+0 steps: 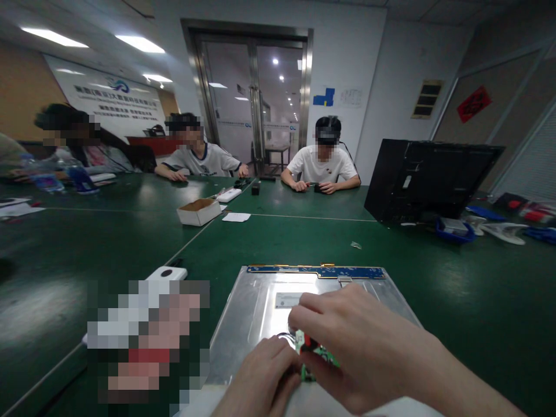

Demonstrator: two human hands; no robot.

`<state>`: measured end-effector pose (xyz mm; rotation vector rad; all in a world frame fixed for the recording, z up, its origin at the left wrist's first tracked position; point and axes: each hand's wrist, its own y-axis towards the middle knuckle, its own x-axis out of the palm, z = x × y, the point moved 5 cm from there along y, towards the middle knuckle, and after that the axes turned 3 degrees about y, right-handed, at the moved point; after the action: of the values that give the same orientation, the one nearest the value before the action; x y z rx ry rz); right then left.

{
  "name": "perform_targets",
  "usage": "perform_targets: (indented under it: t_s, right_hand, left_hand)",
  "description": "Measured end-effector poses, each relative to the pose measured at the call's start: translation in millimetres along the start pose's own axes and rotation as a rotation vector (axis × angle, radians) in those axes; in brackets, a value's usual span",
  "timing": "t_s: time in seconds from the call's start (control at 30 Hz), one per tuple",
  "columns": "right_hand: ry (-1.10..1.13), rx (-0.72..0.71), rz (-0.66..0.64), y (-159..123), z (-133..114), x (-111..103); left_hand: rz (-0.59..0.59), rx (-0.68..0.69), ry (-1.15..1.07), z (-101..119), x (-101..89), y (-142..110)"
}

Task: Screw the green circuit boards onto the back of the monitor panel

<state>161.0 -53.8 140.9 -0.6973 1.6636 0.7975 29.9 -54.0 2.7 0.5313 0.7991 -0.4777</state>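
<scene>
A flat silver display panel lies on the green table in front of me, with a long blue circuit strip along its far edge. On its near part sits a small green circuit board, mostly covered by my hands. My right hand is closed over the board, its fingers pinching a red-and-black screwdriver; only a bit of its handle shows. My left hand rests at the board's left side, fingers curled and holding its edge. Dark wires run beside the left fingertips.
A white device lies left of the panel, partly pixelated. Beyond it stand an open cardboard box and a paper slip. A large black monitor and a blue tray occupy the right. Several people sit across the table.
</scene>
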Motion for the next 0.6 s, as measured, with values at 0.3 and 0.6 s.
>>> perform_targets:
  t_s: [0.3,0.6]
  right_hand:
    - [-0.039,0.023,0.016,1.9,6.1,4.0]
    - [0.033,-0.013,-0.05,-0.7,-2.4,-2.1]
  left_hand:
    - [0.021,-0.026,0.007,2.8,-3.6,-0.1]
    - [0.017,-0.019,0.002,5.9,-4.3,2.3]
